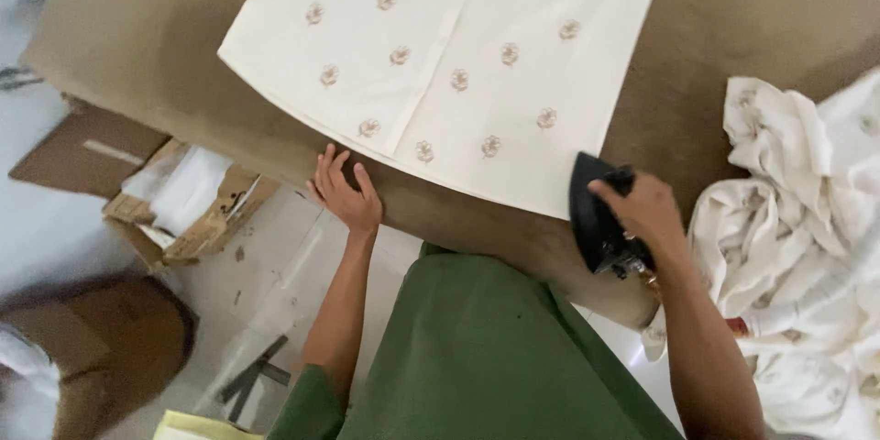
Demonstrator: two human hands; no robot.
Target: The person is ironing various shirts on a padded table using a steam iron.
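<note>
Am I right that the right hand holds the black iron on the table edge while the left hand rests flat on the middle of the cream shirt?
Not quite. In the head view the left hand rests on the brown table edge, just below the cream shirt hem, not on its middle. The right hand does hold the black iron at the table edge.

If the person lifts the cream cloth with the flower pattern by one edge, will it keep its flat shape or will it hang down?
The cream cloth would probably droop: it looks thin and lies flat on the brown table, while similar pieces in the pile are crumpled. It likely weighs little. Pushed, it may bunch rather than slide, so the left hand rests near its edge; the right hand grips the iron.
</note>
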